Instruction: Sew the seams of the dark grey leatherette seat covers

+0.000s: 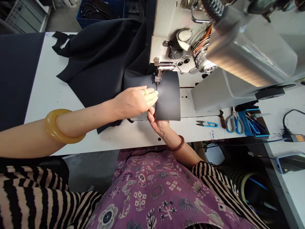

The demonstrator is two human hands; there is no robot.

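Observation:
A black fabric piece (pixel 169 95) lies under the presser foot and needle (pixel 156 78) of a white sewing machine (pixel 166 35). My left hand (pixel 137 100), with a ring and a yellow bangle on the wrist, rests flat on the fabric just left of the needle, fingers stretched out together. My right hand (pixel 157 122) comes from below and pinches the fabric's near edge between thumb and fingers. A larger mass of black fabric (pixel 100 60) spreads over the table to the left and behind.
On the white table (pixel 45 92) right of the machine lie blue thread snips (pixel 207 124), blue-handled scissors (pixel 232 122) and a tray of blue tools (pixel 254 125). A cable and plug (pixel 294 136) sit far right. A blue crate (pixel 102 11) stands behind.

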